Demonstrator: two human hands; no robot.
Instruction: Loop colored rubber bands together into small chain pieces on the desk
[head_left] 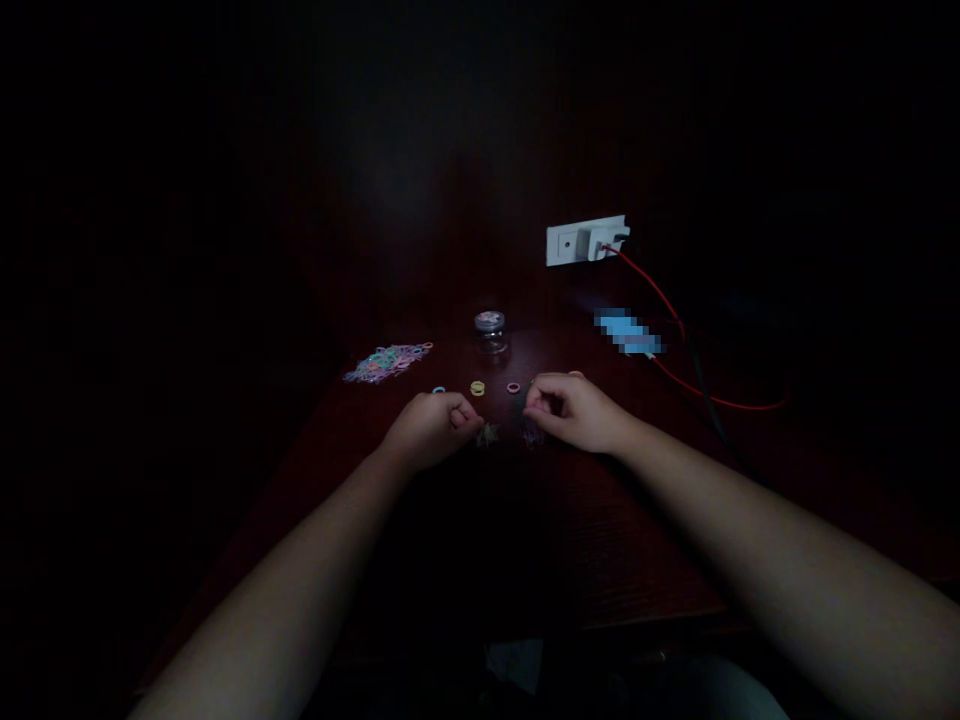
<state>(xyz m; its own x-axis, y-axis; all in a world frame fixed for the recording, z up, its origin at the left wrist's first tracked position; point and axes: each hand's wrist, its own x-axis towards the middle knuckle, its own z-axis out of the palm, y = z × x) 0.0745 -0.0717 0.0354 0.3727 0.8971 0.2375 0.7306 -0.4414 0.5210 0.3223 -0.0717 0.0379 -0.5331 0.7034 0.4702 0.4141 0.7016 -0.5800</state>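
Observation:
My left hand (442, 425) is closed in a pinch beside a small pile of pale yellowish pieces (487, 434); what its fingertips hold is too small to make out. My right hand (566, 410) is pinched too, at a small purple pile (532, 433), its contents also unclear. Just beyond the hands lie yellow bands (478, 388), a pink band (514, 388) and a blue band (439, 390), partly hidden by my left hand. A loose heap of colourful bands (388, 362) spreads over the table's left side.
A clear lidded jar (491, 333) stands at the back of the dark red table (600, 540). On the wall is a white socket (566, 244) with plugs. A red cable (660, 285) runs down to a blurred-out blue device (628, 331) at the right.

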